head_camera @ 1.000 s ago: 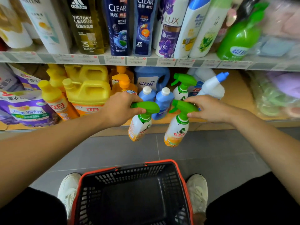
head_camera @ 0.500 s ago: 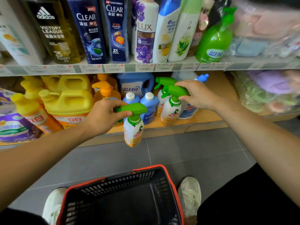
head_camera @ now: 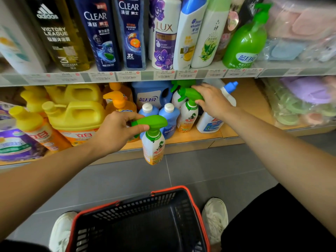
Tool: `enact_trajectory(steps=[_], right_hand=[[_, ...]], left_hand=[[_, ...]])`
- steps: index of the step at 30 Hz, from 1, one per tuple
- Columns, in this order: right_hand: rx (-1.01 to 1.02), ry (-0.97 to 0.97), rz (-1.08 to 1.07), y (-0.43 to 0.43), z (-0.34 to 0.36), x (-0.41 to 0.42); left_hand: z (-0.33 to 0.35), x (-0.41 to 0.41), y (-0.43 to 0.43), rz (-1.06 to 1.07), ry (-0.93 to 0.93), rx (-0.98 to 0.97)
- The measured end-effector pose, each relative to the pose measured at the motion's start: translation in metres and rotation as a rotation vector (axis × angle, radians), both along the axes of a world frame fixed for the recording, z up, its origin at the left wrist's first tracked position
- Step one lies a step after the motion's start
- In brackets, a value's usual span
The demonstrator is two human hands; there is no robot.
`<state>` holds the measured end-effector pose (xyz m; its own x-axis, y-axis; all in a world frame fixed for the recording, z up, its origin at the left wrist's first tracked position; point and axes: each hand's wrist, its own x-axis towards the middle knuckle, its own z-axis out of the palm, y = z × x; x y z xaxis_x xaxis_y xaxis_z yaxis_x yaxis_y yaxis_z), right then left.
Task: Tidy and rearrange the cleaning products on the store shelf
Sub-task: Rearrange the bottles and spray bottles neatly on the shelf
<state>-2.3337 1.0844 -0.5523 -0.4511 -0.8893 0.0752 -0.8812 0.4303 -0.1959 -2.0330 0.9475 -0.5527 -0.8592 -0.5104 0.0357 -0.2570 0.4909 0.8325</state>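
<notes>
My left hand [head_camera: 116,131] grips the green trigger head of a white and orange spray bottle [head_camera: 153,148], which hangs in the air just in front of the lower shelf's edge [head_camera: 190,140]. My right hand [head_camera: 212,100] holds the green trigger of a second spray bottle [head_camera: 188,117], which stands on the lower shelf beside two blue bottles with white caps [head_camera: 168,120]. A third green-trigger bottle [head_camera: 177,95] stands right behind it. A white bottle with a blue nozzle [head_camera: 211,122] sits under my right wrist.
Yellow detergent jugs [head_camera: 76,115] and an orange pump bottle [head_camera: 118,104] fill the lower shelf's left. Shampoo bottles [head_camera: 132,33] line the upper shelf. A red-rimmed black basket [head_camera: 198,211] sits on the grey floor between my shoes. Bagged sponges [head_camera: 300,102] lie at right.
My right hand has carried its spray bottle forward from the air onto the lower shelf. My left hand has kept its bottle hanging in front of the shelf.
</notes>
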Motion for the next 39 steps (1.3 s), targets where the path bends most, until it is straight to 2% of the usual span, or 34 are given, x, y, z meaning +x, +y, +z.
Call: enact_trajectory(steps=[3,5,7,9,11,16,19,21,25,31,34,39], right_hand=[[0.023,0.161,0.015,0.003,0.008,0.009],[-0.048,0.143,0.055,0.006,0.017,0.02],[-0.123,-0.157,0.133,0.011,0.026,0.038],[-0.073,-0.478,0.203,0.019,0.032,0.059],[0.006,-0.541,0.26,0.025,0.033,0.074],[0.018,-0.432,0.28,0.029,0.03,0.087],[0.034,-0.397,0.29,0.034,0.037,0.075],[0.055,-0.359,0.249,0.038,0.042,0.061],[0.033,-0.276,0.138,0.04,0.042,0.035],[-0.009,-0.198,0.074,0.035,0.018,0.015],[-0.071,-0.216,0.061,0.035,0.008,0.012],[-0.154,-0.238,-0.002,0.037,-0.005,0.01]], left_hand=[[-0.002,-0.003,0.001,0.007,0.009,0.048],[-0.004,-0.006,0.003,-0.005,0.022,0.052],[-0.006,-0.011,0.005,-0.019,0.041,0.065],[-0.006,-0.015,0.008,-0.046,0.061,0.065],[-0.005,-0.021,0.014,-0.079,0.067,0.066],[-0.001,-0.034,0.032,-0.119,0.093,0.079],[0.004,-0.042,0.036,-0.212,0.095,0.068],[0.004,-0.05,0.032,-0.239,0.065,-0.072],[-0.009,-0.069,0.019,-0.1,-0.071,-0.534],[-0.035,-0.094,0.001,-0.099,-0.191,-0.81],[-0.045,-0.103,-0.003,-0.096,-0.188,-0.846],[-0.041,-0.112,-0.011,-0.055,-0.004,-0.724]])
